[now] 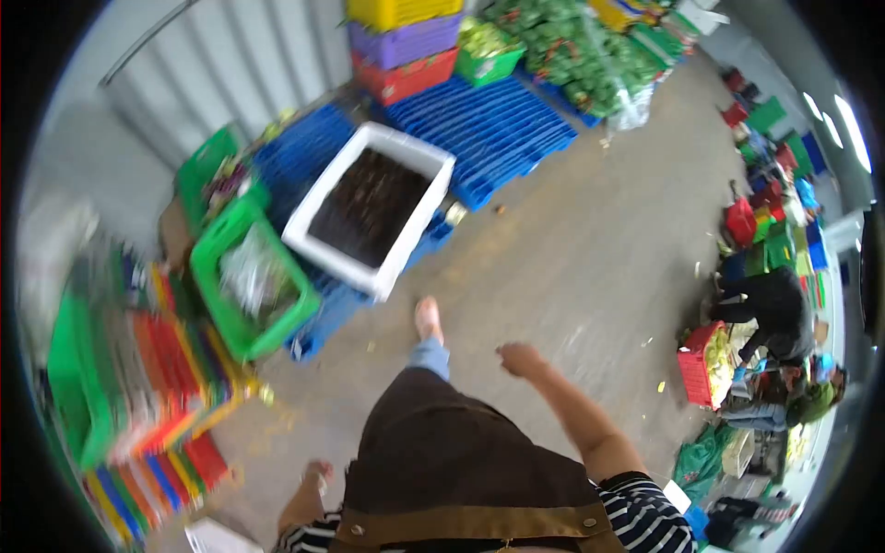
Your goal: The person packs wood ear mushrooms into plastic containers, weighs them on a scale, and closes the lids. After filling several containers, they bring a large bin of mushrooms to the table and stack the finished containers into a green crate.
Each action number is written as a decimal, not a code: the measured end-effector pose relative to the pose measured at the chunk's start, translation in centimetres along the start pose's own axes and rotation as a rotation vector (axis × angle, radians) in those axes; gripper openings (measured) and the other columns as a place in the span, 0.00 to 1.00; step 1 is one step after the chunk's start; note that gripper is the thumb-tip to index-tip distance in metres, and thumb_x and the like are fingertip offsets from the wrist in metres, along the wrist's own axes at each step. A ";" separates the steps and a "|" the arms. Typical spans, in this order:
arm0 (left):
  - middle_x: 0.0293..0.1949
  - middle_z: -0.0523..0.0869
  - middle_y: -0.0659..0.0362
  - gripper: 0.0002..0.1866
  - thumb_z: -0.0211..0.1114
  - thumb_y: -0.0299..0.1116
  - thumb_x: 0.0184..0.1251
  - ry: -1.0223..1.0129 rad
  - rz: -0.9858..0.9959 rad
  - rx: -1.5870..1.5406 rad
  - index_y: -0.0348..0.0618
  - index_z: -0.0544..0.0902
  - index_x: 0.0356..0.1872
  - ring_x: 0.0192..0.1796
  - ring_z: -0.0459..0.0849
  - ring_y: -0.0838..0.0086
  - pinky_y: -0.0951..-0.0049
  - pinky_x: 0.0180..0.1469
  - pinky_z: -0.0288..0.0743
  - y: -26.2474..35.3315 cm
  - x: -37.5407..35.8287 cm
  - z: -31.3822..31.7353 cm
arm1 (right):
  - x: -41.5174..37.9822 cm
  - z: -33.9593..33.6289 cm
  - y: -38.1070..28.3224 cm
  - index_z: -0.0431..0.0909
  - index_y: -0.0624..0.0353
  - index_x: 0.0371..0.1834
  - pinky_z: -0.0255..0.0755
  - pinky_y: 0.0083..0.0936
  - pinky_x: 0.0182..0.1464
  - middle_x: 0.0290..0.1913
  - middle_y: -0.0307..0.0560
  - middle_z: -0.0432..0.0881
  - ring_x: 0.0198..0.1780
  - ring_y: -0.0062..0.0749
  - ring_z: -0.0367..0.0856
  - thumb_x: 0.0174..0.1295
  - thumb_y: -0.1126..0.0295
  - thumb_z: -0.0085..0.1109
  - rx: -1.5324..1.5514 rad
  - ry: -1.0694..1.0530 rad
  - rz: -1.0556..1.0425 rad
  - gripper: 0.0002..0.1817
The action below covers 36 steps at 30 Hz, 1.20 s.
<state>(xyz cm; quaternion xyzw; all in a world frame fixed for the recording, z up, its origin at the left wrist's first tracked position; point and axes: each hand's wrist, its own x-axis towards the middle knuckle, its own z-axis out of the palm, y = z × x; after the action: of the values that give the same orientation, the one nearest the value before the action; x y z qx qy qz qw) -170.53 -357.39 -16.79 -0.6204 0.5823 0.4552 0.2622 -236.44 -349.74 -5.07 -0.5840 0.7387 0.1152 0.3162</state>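
My right hand (521,359) hangs over the concrete floor (553,267), its fingers curled in with nothing seen in them. Low on the left, my left hand (318,470) is small and blurred beside my dark apron (442,452); its fingers cannot be made out. One foot (428,319) is forward on the floor. Ahead of it, a white foam box (380,278) holding dark contents (371,205) rests on blue pallets (479,129). Neither hand touches the box.
A green crate (210,253) with a plastic bag stands left of the box. Stacked colourful crates (166,369) are at the left. Leafy vegetables (576,51) lie at the back. People (779,309) work around a red crate (696,369) at the right.
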 end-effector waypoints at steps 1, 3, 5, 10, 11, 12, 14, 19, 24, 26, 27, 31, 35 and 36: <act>0.31 0.86 0.56 0.07 0.64 0.35 0.67 0.000 -0.024 0.013 0.43 0.85 0.36 0.33 0.84 0.69 0.66 0.39 0.79 4.0 1.4 -1.3 | 2.6 -0.4 1.6 0.77 0.53 0.58 0.76 0.45 0.56 0.54 0.51 0.83 0.58 0.49 0.80 0.63 0.61 0.59 0.044 -0.143 0.053 0.20; 0.33 0.86 0.55 0.08 0.63 0.35 0.67 0.002 0.029 0.062 0.43 0.85 0.40 0.35 0.84 0.70 0.67 0.41 0.79 11.9 5.2 -4.1 | 4.9 -2.2 3.0 0.78 0.53 0.57 0.75 0.46 0.56 0.52 0.52 0.84 0.57 0.49 0.81 0.63 0.58 0.62 0.100 -0.234 -0.054 0.21; 0.36 0.87 0.55 0.09 0.63 0.36 0.68 0.056 0.185 0.150 0.44 0.84 0.44 0.36 0.85 0.71 0.69 0.42 0.79 20.7 10.4 -7.7 | 8.2 -6.4 4.0 0.79 0.54 0.54 0.76 0.47 0.52 0.51 0.53 0.84 0.54 0.50 0.82 0.60 0.58 0.65 0.021 -0.400 -0.115 0.21; 0.41 0.87 0.58 0.13 0.62 0.37 0.72 0.201 0.651 -0.654 0.37 0.81 0.49 0.44 0.83 0.77 0.75 0.48 0.77 48.7 9.3 -21.0 | 19.1 -13.8 9.3 0.79 0.53 0.53 0.78 0.48 0.47 0.45 0.53 0.86 0.47 0.51 0.85 0.60 0.60 0.63 -0.058 -0.301 -0.131 0.19; 0.42 0.86 0.58 0.14 0.62 0.36 0.72 0.158 0.696 -0.712 0.37 0.81 0.50 0.44 0.84 0.77 0.76 0.49 0.77 51.9 8.4 -23.2 | 21.6 -15.0 10.2 0.79 0.53 0.53 0.78 0.48 0.47 0.43 0.53 0.86 0.46 0.51 0.85 0.60 0.61 0.62 -0.026 -0.251 -0.110 0.18; 0.43 0.86 0.58 0.14 0.62 0.35 0.73 0.109 0.738 -0.776 0.37 0.80 0.52 0.44 0.84 0.77 0.76 0.50 0.77 54.9 8.5 -25.0 | 24.2 -16.6 11.4 0.79 0.53 0.53 0.78 0.48 0.46 0.41 0.54 0.86 0.45 0.52 0.85 0.60 0.62 0.61 0.002 -0.206 -0.087 0.18; 0.43 0.87 0.57 0.14 0.61 0.35 0.74 0.171 0.658 -0.778 0.36 0.81 0.51 0.45 0.84 0.76 0.75 0.52 0.78 58.4 8.5 -26.9 | 28.6 -21.5 12.2 0.78 0.51 0.55 0.79 0.47 0.50 0.48 0.52 0.84 0.51 0.49 0.84 0.60 0.64 0.60 0.013 -0.159 -0.085 0.19; 0.53 0.84 0.43 0.28 0.70 0.40 0.63 0.427 0.126 -0.360 0.28 0.77 0.58 0.54 0.82 0.56 0.61 0.58 0.74 45.5 20.0 -21.2 | 44.8 -23.2 15.1 0.74 0.55 0.61 0.77 0.43 0.55 0.59 0.49 0.77 0.60 0.46 0.77 0.57 0.65 0.61 -0.101 0.089 -0.105 0.26; 0.65 0.71 0.30 0.56 0.80 0.53 0.49 0.348 -0.318 -0.592 0.14 0.63 0.66 0.70 0.70 0.47 0.60 0.71 0.65 41.0 25.4 -16.3 | 60.6 -31.1 15.6 0.68 0.63 0.63 0.75 0.44 0.54 0.57 0.55 0.75 0.59 0.50 0.76 0.45 0.58 0.75 0.001 0.189 -0.048 0.42; 0.68 0.70 0.34 0.56 0.78 0.57 0.51 0.407 -0.325 -0.693 0.19 0.64 0.68 0.72 0.68 0.50 0.60 0.73 0.63 38.9 30.9 -15.8 | 65.2 -29.4 15.6 0.67 0.63 0.62 0.75 0.44 0.55 0.54 0.54 0.76 0.58 0.50 0.76 0.39 0.54 0.79 -0.068 0.310 -0.083 0.47; 0.68 0.72 0.37 0.52 0.76 0.55 0.54 0.443 -0.312 -0.793 0.21 0.65 0.68 0.71 0.70 0.53 0.61 0.72 0.64 38.0 32.8 -14.9 | 67.2 -29.1 15.6 0.67 0.63 0.62 0.76 0.44 0.55 0.53 0.54 0.77 0.58 0.50 0.77 0.40 0.54 0.79 -0.056 0.268 -0.086 0.46; 0.62 0.79 0.39 0.44 0.79 0.42 0.52 0.614 -0.351 -0.824 0.23 0.70 0.65 0.57 0.81 0.54 0.59 0.64 0.71 40.3 38.2 -14.7 | 73.7 -26.9 14.7 0.70 0.64 0.61 0.78 0.49 0.51 0.50 0.63 0.83 0.52 0.57 0.83 0.43 0.56 0.75 0.187 -0.012 -0.127 0.41; 0.58 0.82 0.38 0.42 0.77 0.36 0.47 0.766 -0.601 -0.794 0.23 0.71 0.63 0.54 0.83 0.51 0.58 0.62 0.73 40.7 40.0 -14.0 | 74.8 -27.2 11.4 0.74 0.60 0.60 0.79 0.46 0.51 0.47 0.62 0.85 0.51 0.56 0.84 0.48 0.63 0.68 0.245 0.004 0.041 0.33; 0.57 0.82 0.38 0.41 0.77 0.34 0.46 0.831 -0.552 -0.825 0.23 0.72 0.63 0.54 0.83 0.50 0.58 0.62 0.73 40.7 40.2 -13.5 | 75.0 -26.8 11.3 0.74 0.60 0.60 0.79 0.46 0.52 0.46 0.62 0.85 0.51 0.56 0.84 0.48 0.65 0.66 0.226 0.041 0.058 0.32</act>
<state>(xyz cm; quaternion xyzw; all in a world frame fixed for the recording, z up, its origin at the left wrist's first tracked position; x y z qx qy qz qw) -209.90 -395.95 -37.38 -0.9216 0.2314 0.2795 -0.1375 -264.80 -420.15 -31.77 -0.5251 0.7701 0.0282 0.3612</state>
